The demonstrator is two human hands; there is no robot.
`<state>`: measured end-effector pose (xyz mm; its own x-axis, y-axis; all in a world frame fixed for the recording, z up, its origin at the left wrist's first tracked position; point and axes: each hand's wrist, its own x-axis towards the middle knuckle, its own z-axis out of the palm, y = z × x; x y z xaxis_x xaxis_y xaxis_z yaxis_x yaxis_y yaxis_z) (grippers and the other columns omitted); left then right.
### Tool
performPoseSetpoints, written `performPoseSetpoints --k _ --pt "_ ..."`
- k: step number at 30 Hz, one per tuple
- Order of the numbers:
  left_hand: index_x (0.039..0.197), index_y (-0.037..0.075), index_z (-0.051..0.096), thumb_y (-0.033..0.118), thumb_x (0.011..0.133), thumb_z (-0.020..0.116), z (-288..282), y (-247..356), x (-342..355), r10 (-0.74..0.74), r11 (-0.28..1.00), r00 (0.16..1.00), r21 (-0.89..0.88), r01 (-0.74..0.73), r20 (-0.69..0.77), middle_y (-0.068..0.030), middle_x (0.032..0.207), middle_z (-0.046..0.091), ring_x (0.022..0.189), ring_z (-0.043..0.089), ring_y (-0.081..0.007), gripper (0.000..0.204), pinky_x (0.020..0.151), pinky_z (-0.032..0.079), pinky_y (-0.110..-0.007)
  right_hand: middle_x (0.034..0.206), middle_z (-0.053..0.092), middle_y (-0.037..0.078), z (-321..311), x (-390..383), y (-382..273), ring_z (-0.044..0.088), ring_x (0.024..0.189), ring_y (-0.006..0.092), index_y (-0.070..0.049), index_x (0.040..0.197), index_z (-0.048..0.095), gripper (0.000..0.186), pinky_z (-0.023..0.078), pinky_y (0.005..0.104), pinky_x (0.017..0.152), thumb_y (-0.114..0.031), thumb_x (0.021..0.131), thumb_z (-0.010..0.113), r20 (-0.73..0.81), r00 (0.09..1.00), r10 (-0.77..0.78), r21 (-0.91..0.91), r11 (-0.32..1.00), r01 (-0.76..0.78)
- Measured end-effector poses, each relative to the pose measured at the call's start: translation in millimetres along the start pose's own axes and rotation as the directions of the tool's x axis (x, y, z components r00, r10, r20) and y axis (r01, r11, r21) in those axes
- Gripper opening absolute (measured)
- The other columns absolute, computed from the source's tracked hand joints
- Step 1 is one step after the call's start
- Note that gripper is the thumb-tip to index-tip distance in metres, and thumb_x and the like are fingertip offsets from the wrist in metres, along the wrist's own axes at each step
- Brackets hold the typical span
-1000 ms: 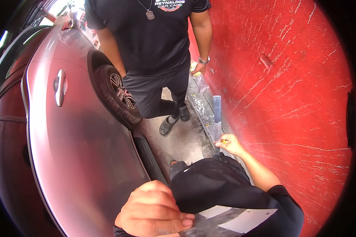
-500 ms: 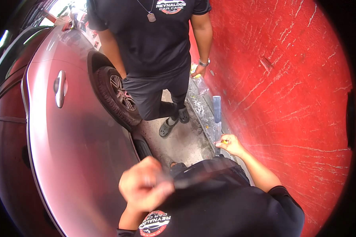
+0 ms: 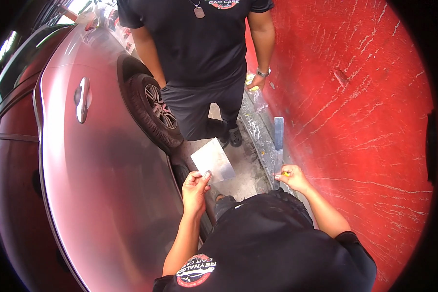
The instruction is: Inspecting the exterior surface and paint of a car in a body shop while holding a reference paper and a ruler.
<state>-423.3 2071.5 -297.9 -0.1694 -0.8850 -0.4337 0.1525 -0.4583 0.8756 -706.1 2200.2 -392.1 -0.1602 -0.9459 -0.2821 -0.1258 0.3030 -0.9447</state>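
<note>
My left hand (image 3: 195, 192) is closed, pinching a thin, pale square sheet (image 3: 213, 160) by its lower corner between thumb and fingers. The sheet is tilted, and faint smudges show on its face. At the right, near the wall, the fingers of my right hand (image 3: 293, 178) are closed over the lower part of a long narrow strip (image 3: 278, 134), blue-grey at its far end and lighter grey nearer me. A small yellow piece (image 3: 286, 173) shows between those fingers; what it is I cannot make out.
A silver-pink car (image 3: 107, 160) with a dull, dark patch on its door panel is along my left, its wheel (image 3: 160, 107) farther off. A red scratched wall (image 3: 355, 121) rises at the right. Ahead stands a person in black (image 3: 194, 58), a clear plastic bag (image 3: 258, 100) by one hand.
My left hand, blurred and close to my body before, has moved forward, and the pale sheet now shows face-on. My right hand keeps its hold. The view has shifted slightly.
</note>
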Motion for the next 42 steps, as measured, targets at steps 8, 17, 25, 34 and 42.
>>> performPoseSetpoints --k 8,17,25,34,42 --pt "0.086 0.014 0.053 0.007 0.084 0.064 0 0 -4 -0.06 0.996 0.998 -0.061 0.061 0.026 0.003 0.08 0.061 0.066 0.054 -0.0042 0.013 0.057 0.044 -0.02 0.064 0.041 0.003 3 0 11 0.066 0.091 0.021 -0.001 0.06 0.038 0.032 0.044 0.0267 0.059 0.001 0.078 0.065 0.002 1.0 -0.017 0.04 0.999 0.017" --pt "0.086 0.016 0.054 0.009 0.085 0.062 1 -2 -9 -0.127 0.981 0.988 -0.138 0.139 0.086 0.0032 0.082 0.063 0.068 0.057 -0.0056 0.01 0.06 0.045 -0.023 0.063 0.041 0.004 4 -5 0 0.066 0.09 0.0216 0.0 0.059 0.038 0.033 0.043 0.0272 0.059 0.0 0.078 0.065 -0.006 1.0 0.001 -0.039 0.999 -0.001" --pt "0.085 0.015 0.055 0.01 0.085 0.062 -1 -2 -11 -0.159 0.968 0.985 -0.188 0.169 0.066 0.0044 0.081 0.062 0.067 0.056 -0.0053 0.008 0.059 0.046 -0.024 0.063 0.041 0.005 5 -4 11 0.067 0.09 0.0212 0.0 0.059 0.038 0.034 0.043 0.0275 0.058 -0.001 0.078 0.066 0.006 1.0 -0.014 -0.043 0.999 0.014" --pt "0.086 0.014 0.057 0.011 0.087 0.06 -7 3 -8 -0.099 0.991 0.995 -0.086 0.1 0.009 0.0022 0.086 0.063 0.073 0.058 -0.0075 0.005 0.062 0.046 -0.023 0.061 0.044 0.008 9 -3 -11 0.066 0.08 0.0178 0.001 0.06 0.043 0.031 0.041 0.0302 0.056 -0.005 0.077 0.068 0.002 0.997 -0.083 0.001 0.997 0.083" --pt "0.088 0.013 0.055 0.01 0.086 0.061 -12 3 -1 -0.095 0.989 0.995 -0.112 0.093 -0.007 0.0024 0.083 0.063 0.071 0.058 -0.0054 0.007 0.06 0.045 -0.021 0.068 0.056 0.008 7 -21 -129 0.053 0.067 0.0264 -0.003 0.074 0.062 0.01 0.042 0.0354 0.057 -0.002 0.067 0.069 0.115 0.814 -0.57 -0.184 0.793 0.581"
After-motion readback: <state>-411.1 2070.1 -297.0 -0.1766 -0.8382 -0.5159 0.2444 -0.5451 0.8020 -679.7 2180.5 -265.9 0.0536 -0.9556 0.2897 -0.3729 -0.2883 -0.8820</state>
